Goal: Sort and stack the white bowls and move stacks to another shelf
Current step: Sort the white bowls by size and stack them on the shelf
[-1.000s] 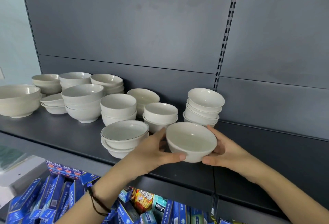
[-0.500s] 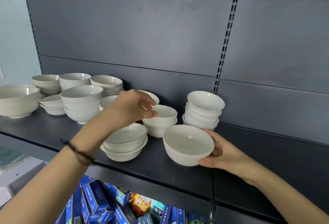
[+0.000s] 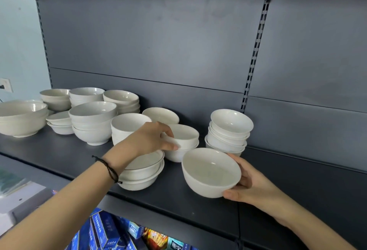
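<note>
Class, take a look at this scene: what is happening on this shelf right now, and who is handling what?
A person is sorting white bowls on a dark shelf. The right hand holds a single bowl by its side near the shelf's front edge. The left hand grips the top bowl of a short stack in the middle. A taller stack stands behind the single bowl, and further stacks of bowls fill the left end of the shelf.
</note>
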A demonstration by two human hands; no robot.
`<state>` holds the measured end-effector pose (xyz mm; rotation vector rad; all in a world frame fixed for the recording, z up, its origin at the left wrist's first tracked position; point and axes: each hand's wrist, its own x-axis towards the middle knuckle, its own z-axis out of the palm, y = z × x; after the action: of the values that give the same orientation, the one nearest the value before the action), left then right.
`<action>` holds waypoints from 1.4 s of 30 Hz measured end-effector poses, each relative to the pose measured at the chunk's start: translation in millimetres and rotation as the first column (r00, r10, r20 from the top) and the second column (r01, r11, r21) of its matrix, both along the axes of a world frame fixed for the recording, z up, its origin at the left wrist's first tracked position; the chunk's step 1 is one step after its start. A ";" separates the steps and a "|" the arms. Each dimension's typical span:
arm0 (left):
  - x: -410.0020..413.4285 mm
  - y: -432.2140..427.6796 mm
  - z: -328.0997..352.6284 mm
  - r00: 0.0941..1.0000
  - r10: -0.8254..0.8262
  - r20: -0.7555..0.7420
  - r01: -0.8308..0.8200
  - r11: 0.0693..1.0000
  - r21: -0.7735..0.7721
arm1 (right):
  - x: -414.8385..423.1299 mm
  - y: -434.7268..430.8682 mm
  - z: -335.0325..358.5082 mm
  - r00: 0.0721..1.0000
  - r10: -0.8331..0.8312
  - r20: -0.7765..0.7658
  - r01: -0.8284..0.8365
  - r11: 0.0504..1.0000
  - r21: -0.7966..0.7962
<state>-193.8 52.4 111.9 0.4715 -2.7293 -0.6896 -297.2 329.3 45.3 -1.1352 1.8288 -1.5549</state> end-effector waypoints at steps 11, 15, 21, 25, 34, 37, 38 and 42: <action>-5.7 -7.9 -9.5 0.990 -0.017 -0.143 0.037 0.989 0.144 | -0.3 -0.3 -2.0 1.000 -0.018 -0.022 0.018 1.000 0.000; -4.9 -9.3 -8.1 0.976 -0.016 -0.216 0.061 0.977 0.206 | 1.0 -0.3 -2.1 0.999 -0.026 -0.038 0.026 1.000 0.001; -1.0 -12.4 -3.4 0.946 -0.007 -0.324 0.134 0.919 0.370 | 1.9 2.2 -6.6 0.997 -0.046 -0.065 0.047 0.999 0.014; 13.8 -8.9 14.0 0.914 -0.062 -0.401 0.262 0.846 0.465 | 4.7 4.5 -2.4 0.977 -0.067 -0.200 0.074 0.997 0.029; 61.9 2.7 53.9 0.873 -0.159 -0.462 0.362 0.846 0.392 | 23.8 -32.2 58.2 0.844 -0.356 -0.401 0.308 0.934 -0.182; 71.6 4.8 56.4 0.859 -0.174 -0.481 0.392 0.829 0.400 | 32.4 -60.7 79.9 0.922 -0.254 -0.294 0.210 0.962 -0.173; 73.8 3.3 56.2 0.857 -0.181 -0.482 0.401 0.822 0.405 | 35.9 -69.8 85.0 0.943 -0.213 -0.256 0.171 0.969 -0.178; 80.8 -8.2 51.3 0.852 -0.203 -0.483 0.430 0.796 0.426 | 51.4 -97.1 91.7 0.982 -0.107 -0.157 0.061 0.961 -0.271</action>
<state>-113.0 44.2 163.2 -0.0627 -2.2019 -1.4589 -245.8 232.2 137.0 -1.3633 1.8369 -1.8457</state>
